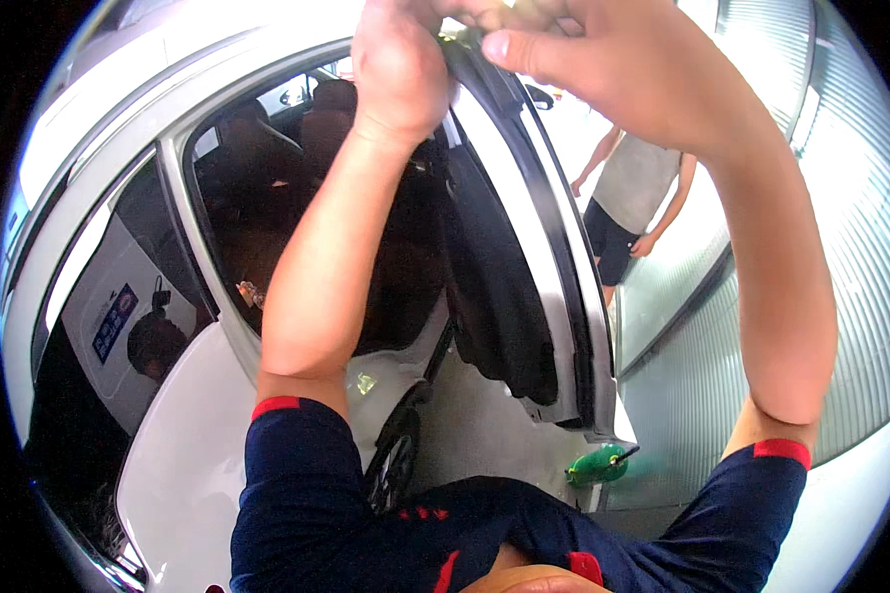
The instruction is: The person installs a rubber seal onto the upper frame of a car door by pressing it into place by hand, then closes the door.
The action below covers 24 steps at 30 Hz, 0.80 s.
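Left hand (400, 64) and right hand (603, 59) fingertips were cropped by top edge (grip on door frame (524, 168) unclear).

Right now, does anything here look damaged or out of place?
One thing: a green suction-cup tool sticks to the low rear corner of the open white car door. Both hands, left and right, work at its top edge.

White car door (554, 267), black trim (509, 128)

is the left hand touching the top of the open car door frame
Touching. The head view shows the left hand wrapped against the top edge of the open car door frame, with no gap between them; the right hand presses there too.
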Each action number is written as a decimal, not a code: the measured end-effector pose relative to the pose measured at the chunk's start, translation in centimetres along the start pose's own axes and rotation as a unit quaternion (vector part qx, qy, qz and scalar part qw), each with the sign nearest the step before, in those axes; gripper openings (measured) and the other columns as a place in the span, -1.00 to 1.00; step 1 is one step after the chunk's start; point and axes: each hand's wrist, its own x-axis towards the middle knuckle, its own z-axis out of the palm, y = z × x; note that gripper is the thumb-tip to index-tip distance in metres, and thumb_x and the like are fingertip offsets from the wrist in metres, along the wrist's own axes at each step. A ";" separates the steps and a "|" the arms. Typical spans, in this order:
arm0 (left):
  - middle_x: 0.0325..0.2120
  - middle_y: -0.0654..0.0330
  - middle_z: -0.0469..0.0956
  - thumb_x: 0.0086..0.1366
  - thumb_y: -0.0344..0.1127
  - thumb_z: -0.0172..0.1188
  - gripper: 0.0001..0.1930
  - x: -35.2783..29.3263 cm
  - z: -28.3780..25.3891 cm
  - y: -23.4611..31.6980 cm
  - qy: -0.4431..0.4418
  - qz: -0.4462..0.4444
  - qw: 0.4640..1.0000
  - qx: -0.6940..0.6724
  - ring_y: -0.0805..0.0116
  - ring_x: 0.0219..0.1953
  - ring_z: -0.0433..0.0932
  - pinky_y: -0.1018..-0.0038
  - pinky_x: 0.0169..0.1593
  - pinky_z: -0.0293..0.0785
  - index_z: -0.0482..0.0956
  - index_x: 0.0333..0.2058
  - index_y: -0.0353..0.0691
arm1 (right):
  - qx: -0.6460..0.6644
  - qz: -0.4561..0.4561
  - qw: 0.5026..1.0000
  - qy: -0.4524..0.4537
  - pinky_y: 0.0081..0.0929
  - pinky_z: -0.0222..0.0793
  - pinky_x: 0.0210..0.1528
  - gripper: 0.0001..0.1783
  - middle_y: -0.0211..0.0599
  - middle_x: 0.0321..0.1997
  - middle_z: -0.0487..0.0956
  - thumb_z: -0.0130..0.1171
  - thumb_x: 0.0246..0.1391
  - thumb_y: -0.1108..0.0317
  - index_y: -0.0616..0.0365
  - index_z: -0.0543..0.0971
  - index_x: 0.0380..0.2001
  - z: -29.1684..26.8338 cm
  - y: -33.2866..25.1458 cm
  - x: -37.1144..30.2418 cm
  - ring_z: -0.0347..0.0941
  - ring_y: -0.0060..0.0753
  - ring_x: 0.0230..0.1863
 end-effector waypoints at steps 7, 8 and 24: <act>-0.51 0.04 0.59 0.54 0.20 -0.26 -0.50 -0.2 0.3 0.2 0.037 -0.044 0.997 -0.043 0.32 -0.49 0.56 0.50 -0.36 0.49 0.35 -0.14 -0.16 | 0.011 -0.050 0.998 0.021 -0.35 0.34 -0.45 -0.69 -0.22 -0.65 0.55 0.29 0.18 0.24 0.32 0.66 -0.47 0.4 1.5 0.5 0.44 -0.46 -0.56; -0.51 0.04 0.59 0.54 0.20 -0.26 -0.50 -0.2 0.7 0.6 0.035 -0.045 0.998 -0.041 0.32 -0.49 0.56 0.50 -0.36 0.49 0.35 -0.14 -0.16 | 0.011 -0.045 0.999 0.023 -0.35 0.34 -0.45 -0.68 -0.20 -0.65 0.55 0.28 0.18 0.23 0.32 0.65 -0.48 0.4 1.5 0.3 0.44 -0.45 -0.57; -0.30 0.14 0.61 0.49 -0.03 -0.03 -0.55 -0.8 -2.6 -1.1 0.078 0.160 0.880 0.441 0.33 -0.27 0.57 0.42 -0.21 0.50 0.56 -0.14 -0.39 | 0.061 -0.219 0.970 0.088 -0.53 0.36 -0.36 -0.60 -0.36 -0.51 0.61 0.13 0.31 0.08 0.24 0.69 -0.32 2.2 6.4 1.4 0.49 -0.55 -0.47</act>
